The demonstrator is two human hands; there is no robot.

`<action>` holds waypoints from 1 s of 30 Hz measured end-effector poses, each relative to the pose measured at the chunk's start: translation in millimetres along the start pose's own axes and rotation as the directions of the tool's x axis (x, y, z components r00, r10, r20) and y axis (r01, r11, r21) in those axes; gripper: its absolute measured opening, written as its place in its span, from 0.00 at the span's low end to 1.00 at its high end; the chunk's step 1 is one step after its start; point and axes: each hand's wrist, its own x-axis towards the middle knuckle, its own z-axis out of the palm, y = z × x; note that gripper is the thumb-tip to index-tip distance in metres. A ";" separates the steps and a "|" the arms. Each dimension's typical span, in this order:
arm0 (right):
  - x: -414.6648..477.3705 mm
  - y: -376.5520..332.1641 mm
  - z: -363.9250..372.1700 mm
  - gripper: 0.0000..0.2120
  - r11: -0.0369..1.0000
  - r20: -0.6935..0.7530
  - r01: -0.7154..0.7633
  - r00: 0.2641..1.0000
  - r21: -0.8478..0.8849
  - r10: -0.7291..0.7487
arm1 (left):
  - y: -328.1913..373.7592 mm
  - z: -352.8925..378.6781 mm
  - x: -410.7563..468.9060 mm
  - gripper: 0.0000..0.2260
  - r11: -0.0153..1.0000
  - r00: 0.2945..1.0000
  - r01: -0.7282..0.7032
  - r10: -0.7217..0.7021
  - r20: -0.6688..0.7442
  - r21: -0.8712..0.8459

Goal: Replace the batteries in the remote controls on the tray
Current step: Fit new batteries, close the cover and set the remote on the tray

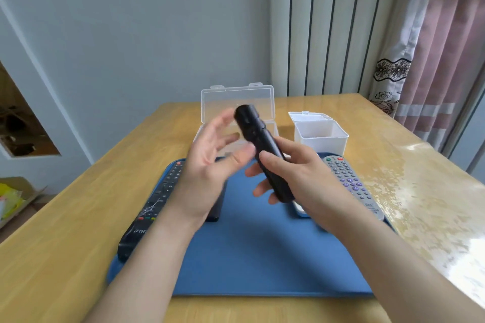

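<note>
A slim black remote (258, 140) is held up over the blue tray (252, 257), its lower half gripped by my right hand (296, 176). My left hand (210, 162) hovers just left of it with fingers spread and relaxed, blurred, holding nothing. A long black remote (149, 211) lies along the tray's left side. Another dark remote (216, 207) lies partly hidden under my left hand. A grey remote with purple buttons (353, 186) lies on the tray's right side. A whitish object (299, 208) shows under my right wrist.
A clear plastic box (237, 107) with its lid up stands behind the tray. A white open container (320, 134) stands to its right. The wooden table (78, 217) has a glossy right part. A cardboard box (15, 199) sits on the floor at left.
</note>
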 end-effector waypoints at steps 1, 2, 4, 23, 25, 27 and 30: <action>-0.8 -1.8 -2.2 0.11 1.000 0.078 -0.014 0.997 -0.023 0.016 | -1.0 -3.8 3.0 0.31 1.000 0.998 0.015 -0.016 -0.066 -0.018; -1.9 -3.0 -1.1 0.11 0.999 0.144 -0.023 0.989 -0.039 0.028 | -2.6 -7.1 3.7 0.31 0.999 0.995 0.038 -0.039 -0.095 -0.010; -2.4 -2.9 0.4 0.10 0.998 0.192 -0.033 0.981 -0.044 0.040 | -7.0 -7.4 4.7 0.30 0.997 0.992 0.072 -0.070 -0.106 0.008; -4.9 -4.5 -7.3 0.18 0.996 0.319 -0.003 0.947 0.090 -0.026 | -15.5 -24.3 7.7 0.14 0.980 0.923 0.050 -0.120 -0.366 -0.195; -7.0 -6.3 -6.1 0.19 0.990 0.372 -0.074 0.928 0.123 0.023 | -12.3 -20.8 6.7 0.17 0.976 0.954 0.028 -0.090 -0.286 -0.214; -10.3 -8.2 2.6 0.16 0.955 0.393 -0.203 0.913 0.216 0.105 | -7.4 -8.4 4.0 0.19 0.974 0.990 0.061 -0.086 -0.109 -0.217; -9.8 -9.1 14.4 0.07 0.950 0.191 -0.284 0.947 0.127 0.258 | -11.2 -0.5 0.4 0.21 0.993 0.993 0.111 -0.111 0.029 -0.024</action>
